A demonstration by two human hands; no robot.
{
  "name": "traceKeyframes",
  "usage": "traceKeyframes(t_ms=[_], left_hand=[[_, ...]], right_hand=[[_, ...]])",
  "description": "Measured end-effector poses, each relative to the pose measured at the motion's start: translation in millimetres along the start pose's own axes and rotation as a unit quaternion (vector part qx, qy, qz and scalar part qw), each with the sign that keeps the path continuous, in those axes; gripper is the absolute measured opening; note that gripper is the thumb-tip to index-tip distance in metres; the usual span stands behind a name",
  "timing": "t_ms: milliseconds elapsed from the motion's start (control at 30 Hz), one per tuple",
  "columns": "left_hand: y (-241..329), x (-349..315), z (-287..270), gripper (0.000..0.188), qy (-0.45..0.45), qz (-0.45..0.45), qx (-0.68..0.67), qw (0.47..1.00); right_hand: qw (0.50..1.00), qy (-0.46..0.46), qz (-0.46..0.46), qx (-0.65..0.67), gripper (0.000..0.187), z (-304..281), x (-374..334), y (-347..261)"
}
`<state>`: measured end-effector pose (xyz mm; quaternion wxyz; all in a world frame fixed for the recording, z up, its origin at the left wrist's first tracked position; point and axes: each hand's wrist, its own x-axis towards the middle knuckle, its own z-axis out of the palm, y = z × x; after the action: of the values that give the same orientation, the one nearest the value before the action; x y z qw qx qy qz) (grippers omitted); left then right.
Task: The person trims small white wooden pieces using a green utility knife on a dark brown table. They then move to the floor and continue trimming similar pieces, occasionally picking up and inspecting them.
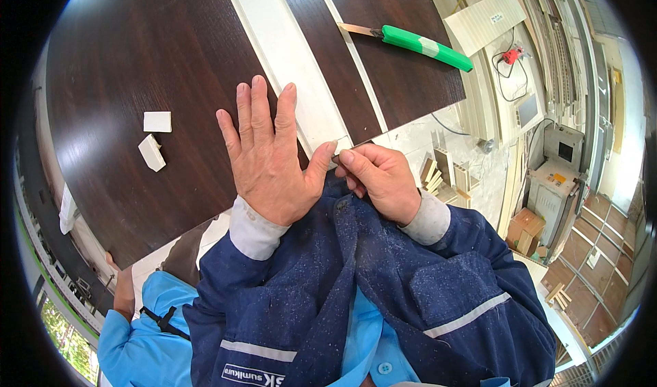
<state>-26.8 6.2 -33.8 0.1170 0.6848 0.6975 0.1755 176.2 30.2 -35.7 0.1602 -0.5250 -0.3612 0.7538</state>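
Observation:
My left hand (pixel 270 158) lies palm down with its fingers stretched out, over the dark brown wood-grain board (pixel 144 38) and the edge of a wide white strip (pixel 280 38). Its thumb points at the near end of that strip. There my right hand (pixel 383 178) is closed, thumb against curled fingers, right beside the left thumb. Whatever the right fingers pinch is too small and hidden to name. Farther off, a tool with a green handle (pixel 428 47) and a flat tan tip rests across the board and a narrow white strip (pixel 357 62).
Two small white blocks (pixel 157 121) lie on the board at left. A person in a light blue shirt (pixel 161 312) is close by at lower left. To the right are long stacked panels (pixel 547 52), wood offcuts (pixel 441 178), a grey machine (pixel 554 182) and a cardboard box (pixel 525 229).

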Motion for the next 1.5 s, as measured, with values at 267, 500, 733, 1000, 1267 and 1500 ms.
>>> traceKeyframes(t_ms=[267,500,733,1000,1267,1500], left_hand=[[5,2,0,0.086,-0.007,-0.015,-0.011,1.000],[4,3,-2,0.079,-0.012,-0.028,-0.022,0.999],[3,2,1,0.075,-0.013,-0.029,-0.026,0.999],[3,2,4,0.074,-0.008,-0.017,-0.035,0.999],[-5,1,4,0.064,0.028,0.006,-0.066,0.997],[-4,-1,-5,0.058,0.063,0.050,-0.109,0.991]], right_hand=[[0.999,0.045,-0.015,-0.003,0.028,9,-2,1],[0.996,0.069,0.018,0.051,0.042,13,1,-4],[0.994,0.100,0.017,0.030,0.047,25,4,-5],[0.990,0.135,-0.003,0.040,0.046,33,4,0],[0.995,0.044,-0.019,0.085,0.038,14,-5,16],[0.996,0.025,-0.026,0.076,0.033,-4,-6,20]])
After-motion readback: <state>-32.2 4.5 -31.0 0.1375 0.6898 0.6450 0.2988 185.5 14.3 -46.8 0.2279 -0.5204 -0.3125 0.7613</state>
